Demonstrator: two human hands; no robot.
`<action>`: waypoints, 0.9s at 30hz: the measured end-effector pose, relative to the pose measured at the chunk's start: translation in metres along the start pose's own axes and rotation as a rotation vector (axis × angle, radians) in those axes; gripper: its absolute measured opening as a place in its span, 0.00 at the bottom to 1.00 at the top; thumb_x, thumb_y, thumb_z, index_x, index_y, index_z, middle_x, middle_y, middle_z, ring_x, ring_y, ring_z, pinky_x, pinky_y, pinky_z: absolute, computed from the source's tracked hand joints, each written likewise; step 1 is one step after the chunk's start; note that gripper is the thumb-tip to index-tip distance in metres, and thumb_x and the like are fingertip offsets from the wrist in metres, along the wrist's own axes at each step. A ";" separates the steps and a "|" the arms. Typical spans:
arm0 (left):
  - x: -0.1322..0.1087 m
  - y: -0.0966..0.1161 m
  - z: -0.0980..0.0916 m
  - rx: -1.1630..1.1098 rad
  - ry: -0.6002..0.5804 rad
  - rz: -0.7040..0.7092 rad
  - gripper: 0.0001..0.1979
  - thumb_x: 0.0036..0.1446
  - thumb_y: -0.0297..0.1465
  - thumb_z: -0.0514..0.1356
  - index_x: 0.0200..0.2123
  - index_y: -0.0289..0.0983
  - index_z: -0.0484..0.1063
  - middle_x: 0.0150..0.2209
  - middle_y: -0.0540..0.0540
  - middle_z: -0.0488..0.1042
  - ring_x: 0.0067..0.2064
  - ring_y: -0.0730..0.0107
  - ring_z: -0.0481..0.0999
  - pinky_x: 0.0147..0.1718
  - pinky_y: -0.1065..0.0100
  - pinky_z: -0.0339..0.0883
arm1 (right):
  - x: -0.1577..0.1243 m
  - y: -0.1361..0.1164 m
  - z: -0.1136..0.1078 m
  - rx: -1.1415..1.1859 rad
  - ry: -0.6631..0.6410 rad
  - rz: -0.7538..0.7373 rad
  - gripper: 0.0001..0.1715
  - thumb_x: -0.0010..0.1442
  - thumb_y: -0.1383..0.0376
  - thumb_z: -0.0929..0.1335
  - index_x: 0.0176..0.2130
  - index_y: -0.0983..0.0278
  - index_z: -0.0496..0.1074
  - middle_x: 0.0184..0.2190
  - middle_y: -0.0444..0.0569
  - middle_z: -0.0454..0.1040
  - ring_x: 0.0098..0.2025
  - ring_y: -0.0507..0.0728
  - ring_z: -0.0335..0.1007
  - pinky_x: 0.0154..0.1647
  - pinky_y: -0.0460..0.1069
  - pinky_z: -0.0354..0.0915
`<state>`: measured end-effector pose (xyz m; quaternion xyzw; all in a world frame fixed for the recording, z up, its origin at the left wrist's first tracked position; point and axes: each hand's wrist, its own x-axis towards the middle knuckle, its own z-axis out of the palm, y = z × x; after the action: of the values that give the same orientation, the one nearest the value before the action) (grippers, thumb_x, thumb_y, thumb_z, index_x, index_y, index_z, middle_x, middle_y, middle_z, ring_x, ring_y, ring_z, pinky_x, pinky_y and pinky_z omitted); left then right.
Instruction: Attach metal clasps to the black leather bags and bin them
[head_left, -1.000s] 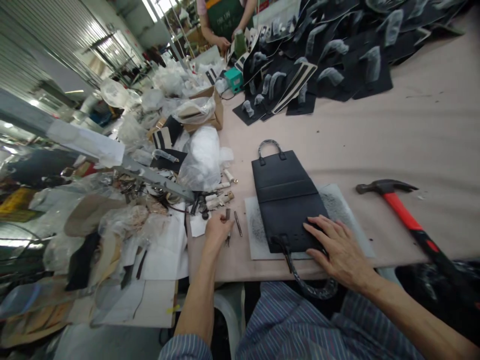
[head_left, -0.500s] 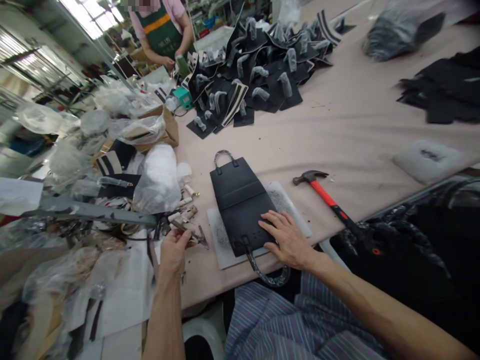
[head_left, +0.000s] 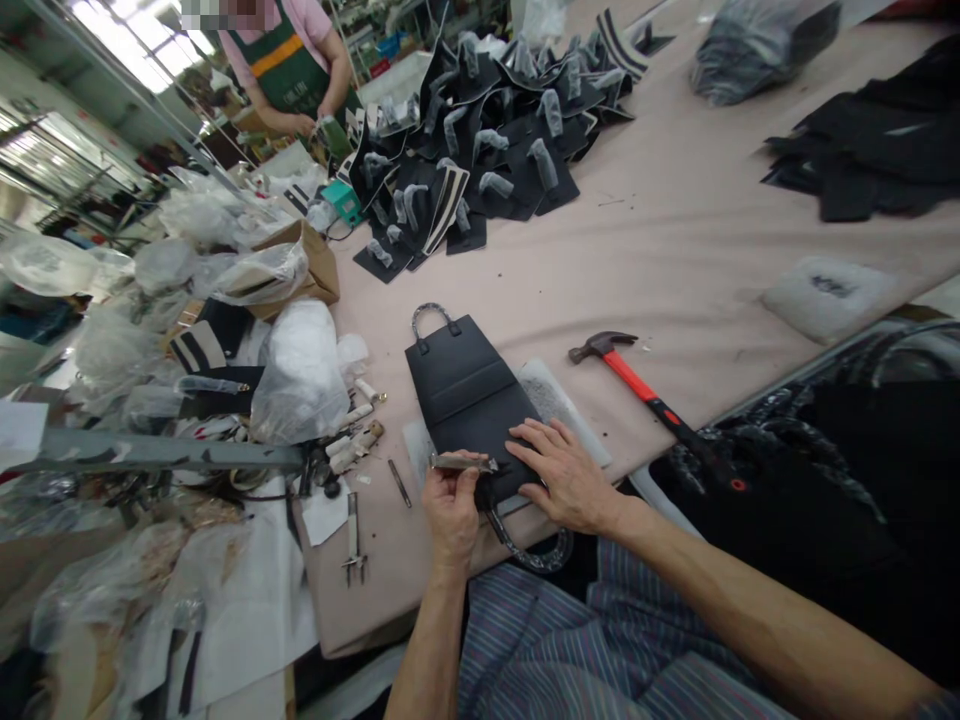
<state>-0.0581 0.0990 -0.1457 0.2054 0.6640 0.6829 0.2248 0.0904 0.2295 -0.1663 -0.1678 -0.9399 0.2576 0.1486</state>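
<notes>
A black bag panel (head_left: 466, 385) with a wrapped handle at each end lies flat on a pale board (head_left: 564, 400) before me. Pinched in my left hand (head_left: 451, 510) is a metal punch (head_left: 463, 462), held almost level over the panel's near left part. My right hand (head_left: 562, 475) rests on the panel's near right part with fingers spread. The wrapped near handle (head_left: 534, 555) hangs past the table edge. To the right lies a claw hammer (head_left: 637, 385) with a red and black grip. A slim metal rod (head_left: 399, 483) and a divider-like tool (head_left: 353, 540) lie to the left.
Black panels with wrapped handles (head_left: 517, 150) are heaped at the back. Plastic bags (head_left: 296, 370) and a cardboard box (head_left: 319, 265) crowd the left. Black pieces (head_left: 862, 150) and a white block (head_left: 825, 295) lie right. A co-worker in a green apron (head_left: 292, 70) stands behind the table.
My left hand has moved right from the tools at the left to above the panel, bringing the metal punch. My right hand stays on the panel. The view has shifted slightly.
</notes>
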 end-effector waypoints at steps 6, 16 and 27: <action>-0.002 -0.003 -0.005 0.079 0.008 0.023 0.15 0.57 0.39 0.69 0.41 0.38 0.72 0.37 0.46 0.80 0.40 0.63 0.83 0.45 0.62 0.77 | 0.000 0.000 0.000 -0.015 -0.011 0.003 0.34 0.61 0.65 0.69 0.65 0.63 0.66 0.68 0.54 0.62 0.71 0.68 0.50 0.72 0.69 0.46; 0.016 -0.006 0.007 0.189 -0.077 0.044 0.13 0.59 0.35 0.66 0.46 0.38 0.74 0.46 0.42 0.78 0.45 0.63 0.80 0.48 0.64 0.75 | 0.000 -0.001 0.000 -0.014 -0.001 0.000 0.33 0.61 0.65 0.69 0.65 0.63 0.66 0.67 0.55 0.63 0.71 0.68 0.50 0.72 0.69 0.46; 0.004 -0.021 -0.010 0.282 -0.149 0.117 0.10 0.61 0.36 0.66 0.42 0.37 0.75 0.41 0.44 0.81 0.43 0.63 0.81 0.47 0.62 0.75 | -0.001 0.001 0.001 -0.003 0.003 0.000 0.35 0.60 0.64 0.71 0.65 0.63 0.66 0.68 0.55 0.62 0.72 0.68 0.50 0.72 0.69 0.45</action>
<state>-0.0666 0.0932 -0.1668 0.3234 0.7217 0.5777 0.2023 0.0906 0.2295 -0.1681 -0.1682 -0.9400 0.2562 0.1496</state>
